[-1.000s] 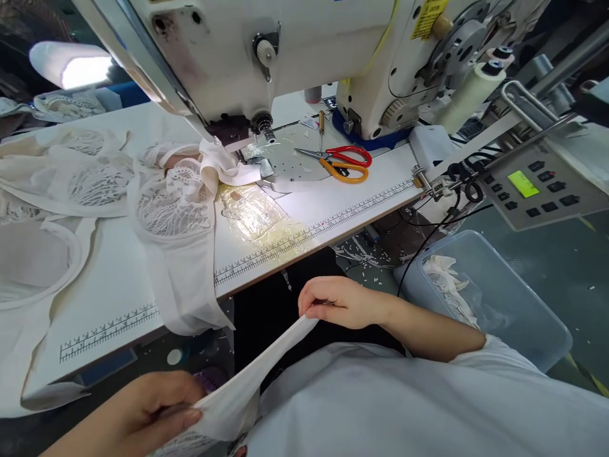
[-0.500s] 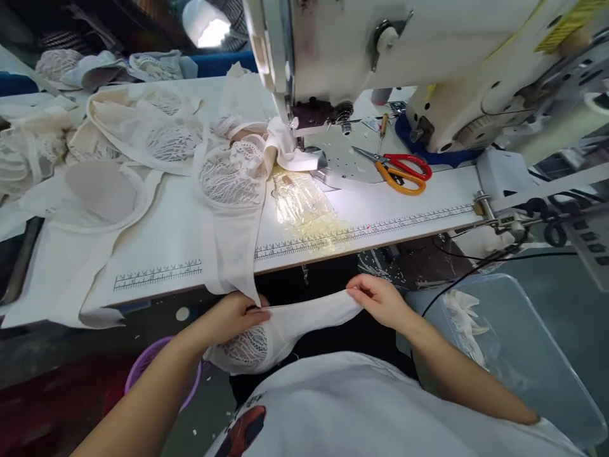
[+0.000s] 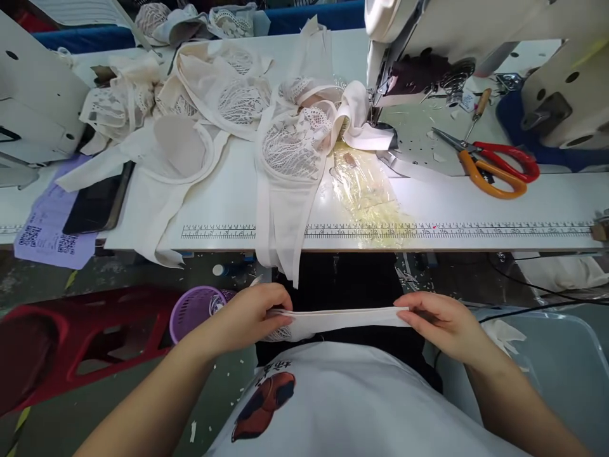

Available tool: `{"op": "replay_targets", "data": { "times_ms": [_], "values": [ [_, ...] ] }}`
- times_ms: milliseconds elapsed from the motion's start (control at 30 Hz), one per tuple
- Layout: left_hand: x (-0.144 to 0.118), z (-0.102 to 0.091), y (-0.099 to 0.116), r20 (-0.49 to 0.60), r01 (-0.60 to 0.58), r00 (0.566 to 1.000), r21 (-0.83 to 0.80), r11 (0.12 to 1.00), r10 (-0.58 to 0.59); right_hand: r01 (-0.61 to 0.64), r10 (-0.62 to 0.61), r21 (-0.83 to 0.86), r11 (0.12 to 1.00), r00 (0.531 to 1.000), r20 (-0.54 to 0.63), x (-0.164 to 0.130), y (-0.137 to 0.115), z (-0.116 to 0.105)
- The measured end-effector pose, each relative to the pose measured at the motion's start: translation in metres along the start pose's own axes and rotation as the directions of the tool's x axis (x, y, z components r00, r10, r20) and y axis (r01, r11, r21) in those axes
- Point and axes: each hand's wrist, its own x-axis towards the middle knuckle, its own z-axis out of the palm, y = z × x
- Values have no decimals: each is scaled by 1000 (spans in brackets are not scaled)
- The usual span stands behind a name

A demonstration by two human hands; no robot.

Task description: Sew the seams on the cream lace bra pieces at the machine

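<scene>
My left hand (image 3: 259, 314) pinches the lace-cup end of a white bra (image 3: 349, 319) held low over my lap. At the other end, my right hand (image 3: 440, 320) grips the tip of its band between thumb and fingers. The band is stretched straight between both hands, folded into a narrow strip. Its cup is mostly hidden behind my left hand. Above, another white lace bra (image 3: 292, 152) lies on the sewing table (image 3: 223, 209) and hangs over the front edge. Part of it sits by the needle area of the sewing machine (image 3: 404, 63).
Red and orange-handled scissors (image 3: 495, 166) lie right of the needle. More bras (image 3: 183, 149) are heaped leftward, near a dark phone (image 3: 98, 203) on a printed sheet (image 3: 52, 222). A purple basket (image 3: 195, 311), red stool (image 3: 95, 336) and clear plastic bin (image 3: 561, 336) stand below.
The view has turned left. The bra in my hands has gone from a spread, sagging band with its cup showing to a narrow, taut strip. Both hands keep their hold.
</scene>
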Motion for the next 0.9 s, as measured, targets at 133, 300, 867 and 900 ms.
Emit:
{"op": "replay_targets", "data": {
  "times_ms": [133,300,867,900],
  "values": [
    [1,-5,-2,-10,-64,998,63,996,65,134,-133,41,990,991,-22,7,-5,4],
    [7,-12,-13,-79,-131,986,171,976,147,255,-243,120,959,964,-106,18,-15,11],
    [70,30,82,-233,-468,850,75,881,471,76,-42,305,949,992,-115,29,-38,4],
    [72,29,82,-236,-448,870,-12,894,432,49,-12,339,940,994,-112,30,-38,4]
  ]
}}
